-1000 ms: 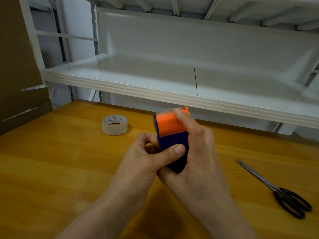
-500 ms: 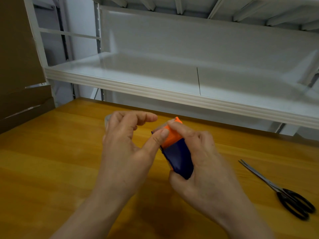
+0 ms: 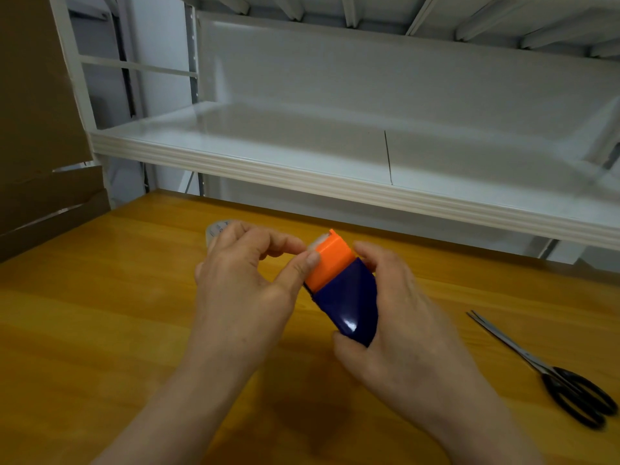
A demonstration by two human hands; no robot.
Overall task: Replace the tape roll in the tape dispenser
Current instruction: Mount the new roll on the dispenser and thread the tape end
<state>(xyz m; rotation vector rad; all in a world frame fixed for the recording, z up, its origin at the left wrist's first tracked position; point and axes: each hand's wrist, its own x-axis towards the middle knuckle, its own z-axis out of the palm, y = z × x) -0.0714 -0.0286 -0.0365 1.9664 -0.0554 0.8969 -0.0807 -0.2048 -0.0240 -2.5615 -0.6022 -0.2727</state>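
A tape dispenser (image 3: 345, 297) with a dark blue body and an orange front cap is held tilted above the wooden table. My right hand (image 3: 399, 310) wraps around the blue body from the right and below. My left hand (image 3: 245, 283) is at the orange cap, its thumb tip pressed on the cap's left edge and its fingers curled near the clear tape showing at the cap's tip. A clear tape roll (image 3: 214, 229) lies on the table behind my left hand, mostly hidden by it.
Black-handled scissors (image 3: 550, 374) lie shut on the wooden table (image 3: 100, 313) at the right. A white metal shelf (image 3: 302, 176) overhangs the table's far edge. Brown cardboard (image 3: 37, 162) stands at the far left.
My left hand let go of the blue body and rose to the orange cap. The dispenser tilted, its cap now leaning left. My right forefinger came off the cap.
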